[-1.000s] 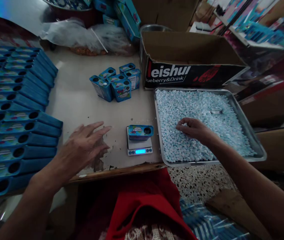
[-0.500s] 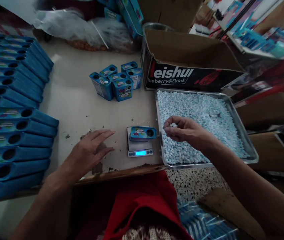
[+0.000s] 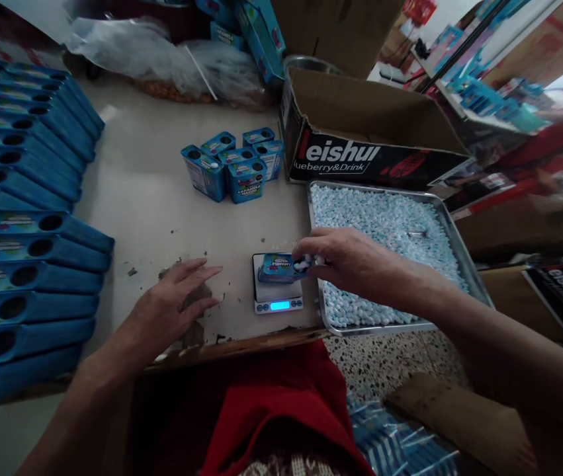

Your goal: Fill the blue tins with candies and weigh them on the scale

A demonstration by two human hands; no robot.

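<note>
My right hand (image 3: 343, 258) is closed around several small white and pale blue candies (image 3: 317, 260), at the round hole of a blue candy box (image 3: 276, 266). That box lies on a small digital scale (image 3: 264, 296) with a lit blue display; the digits are too small to read. Beneath my right forearm is a metal tray (image 3: 325, 311) of the same candies, with a shiny metal utensil (image 3: 416, 233) lying among them. My left hand (image 3: 176, 301) hovers open over the table, left of the scale, fingers apart and holding nothing.
Filled-looking blue boxes (image 3: 244, 175) stand grouped behind the scale. Rows of blue boxes with dark holes (image 3: 28, 274) line the left side. A cardboard carton (image 3: 360, 155) stands behind the tray, and a clear plastic bag (image 3: 162, 56) lies at the back.
My right hand has moved left from above the tray to the hole of the box on the scale, carrying candies. My left hand has stayed nearly in place, open.
</note>
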